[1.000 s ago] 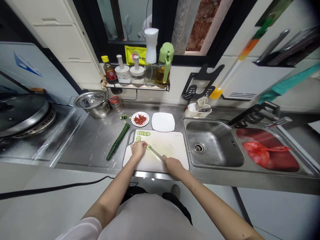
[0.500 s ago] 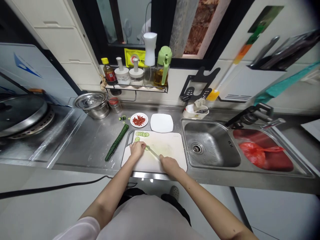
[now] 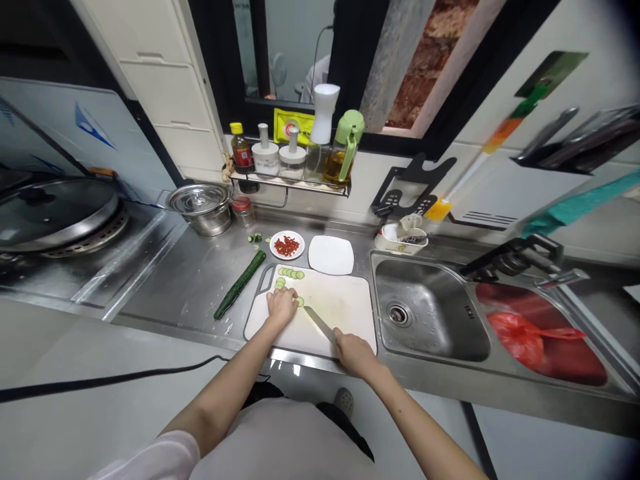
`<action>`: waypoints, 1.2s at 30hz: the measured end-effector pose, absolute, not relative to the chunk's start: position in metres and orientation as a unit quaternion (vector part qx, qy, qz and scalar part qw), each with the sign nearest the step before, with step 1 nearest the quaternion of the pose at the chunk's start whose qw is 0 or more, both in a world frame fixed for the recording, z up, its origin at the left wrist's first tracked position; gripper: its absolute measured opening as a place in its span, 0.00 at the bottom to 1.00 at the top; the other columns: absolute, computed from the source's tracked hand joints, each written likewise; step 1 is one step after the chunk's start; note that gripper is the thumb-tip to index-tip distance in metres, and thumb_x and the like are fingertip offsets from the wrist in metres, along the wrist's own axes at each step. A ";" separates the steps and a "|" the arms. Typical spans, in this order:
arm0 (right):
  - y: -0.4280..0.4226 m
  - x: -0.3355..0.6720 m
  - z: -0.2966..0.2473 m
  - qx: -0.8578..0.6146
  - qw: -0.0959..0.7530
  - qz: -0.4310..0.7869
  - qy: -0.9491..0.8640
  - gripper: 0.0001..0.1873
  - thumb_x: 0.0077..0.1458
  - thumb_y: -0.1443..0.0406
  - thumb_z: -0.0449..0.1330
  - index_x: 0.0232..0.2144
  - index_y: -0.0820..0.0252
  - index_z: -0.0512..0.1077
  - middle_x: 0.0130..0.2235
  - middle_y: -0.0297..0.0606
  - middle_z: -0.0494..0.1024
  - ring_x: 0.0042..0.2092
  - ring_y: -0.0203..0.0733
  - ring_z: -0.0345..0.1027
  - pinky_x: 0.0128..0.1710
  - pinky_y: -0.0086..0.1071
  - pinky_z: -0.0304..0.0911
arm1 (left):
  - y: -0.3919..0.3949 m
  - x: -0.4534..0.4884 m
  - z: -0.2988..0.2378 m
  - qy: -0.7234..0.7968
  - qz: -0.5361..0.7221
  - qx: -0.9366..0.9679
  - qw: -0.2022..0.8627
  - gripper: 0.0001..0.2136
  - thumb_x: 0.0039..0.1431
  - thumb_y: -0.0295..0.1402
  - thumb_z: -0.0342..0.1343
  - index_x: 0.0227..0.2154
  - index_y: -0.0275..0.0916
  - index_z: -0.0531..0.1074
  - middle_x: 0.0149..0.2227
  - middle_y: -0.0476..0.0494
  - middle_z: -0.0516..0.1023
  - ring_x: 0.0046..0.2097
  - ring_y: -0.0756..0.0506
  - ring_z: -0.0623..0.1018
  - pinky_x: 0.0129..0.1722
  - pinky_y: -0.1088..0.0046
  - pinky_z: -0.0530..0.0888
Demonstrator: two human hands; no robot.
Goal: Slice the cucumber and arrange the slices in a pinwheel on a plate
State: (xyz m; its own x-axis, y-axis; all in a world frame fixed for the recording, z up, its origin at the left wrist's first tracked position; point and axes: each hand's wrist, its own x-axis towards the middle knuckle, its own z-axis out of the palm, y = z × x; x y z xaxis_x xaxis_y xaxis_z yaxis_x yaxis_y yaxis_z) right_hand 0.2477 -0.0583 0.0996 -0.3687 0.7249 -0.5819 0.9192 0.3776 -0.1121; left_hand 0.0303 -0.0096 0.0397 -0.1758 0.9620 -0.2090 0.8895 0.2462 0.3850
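Observation:
My left hand (image 3: pixel 281 305) is curled over a short piece of cucumber (image 3: pixel 299 302) on the white cutting board (image 3: pixel 345 307), pinning it down. My right hand (image 3: pixel 354 351) is closed round the handle of a knife (image 3: pixel 320 323), whose blade points up-left toward the cucumber's cut end. Several thin cucumber slices (image 3: pixel 291 273) lie in a row at the board's far left edge. A whole dark green cucumber (image 3: pixel 240 285) lies on the steel counter just left of the board.
Behind the board sit a small plate of chopped red chilli (image 3: pixel 287 245) and an empty white square plate (image 3: pixel 331 255). A steel sink (image 3: pixel 430 310) lies right of the board, a red bag (image 3: pixel 520 332) in the far basin. A lidded pot (image 3: pixel 200 207) and wok (image 3: pixel 55 213) stand left.
The camera tilted, shifting the scene down and right. My right hand has drawn the knife back toward me, away from the cucumber piece. My left hand stays on the cucumber.

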 end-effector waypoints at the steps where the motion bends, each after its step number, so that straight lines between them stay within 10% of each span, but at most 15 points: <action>1: -0.058 0.250 0.099 0.516 0.220 -0.217 0.799 0.14 0.62 0.67 0.43 0.47 0.61 0.63 0.41 0.48 0.77 0.44 0.48 0.72 0.37 0.33 0.56 | -0.010 0.031 0.040 0.763 0.090 0.604 0.210 0.09 0.57 0.35 0.52 0.38 0.43 0.74 0.45 0.42 0.77 0.50 0.40 0.71 0.49 0.61 0.60; 36: -0.032 0.255 0.081 0.640 0.163 -0.180 0.729 0.17 0.65 0.62 0.40 0.48 0.59 0.63 0.40 0.46 0.78 0.41 0.46 0.73 0.33 0.31 0.56 | 0.002 -0.017 0.035 0.843 0.174 0.451 0.236 0.09 0.58 0.35 0.52 0.40 0.47 0.73 0.37 0.50 0.80 0.45 0.45 0.75 0.49 0.65 0.61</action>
State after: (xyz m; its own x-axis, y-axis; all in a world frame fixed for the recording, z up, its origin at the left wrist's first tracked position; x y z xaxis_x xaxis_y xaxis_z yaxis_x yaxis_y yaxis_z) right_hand 0.2547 -0.0319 0.0811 -0.1261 0.8746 -0.4682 0.9920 0.1150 -0.0523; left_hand -0.0172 0.0020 0.0354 -0.4816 0.8427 -0.2405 0.6789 0.5323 0.5058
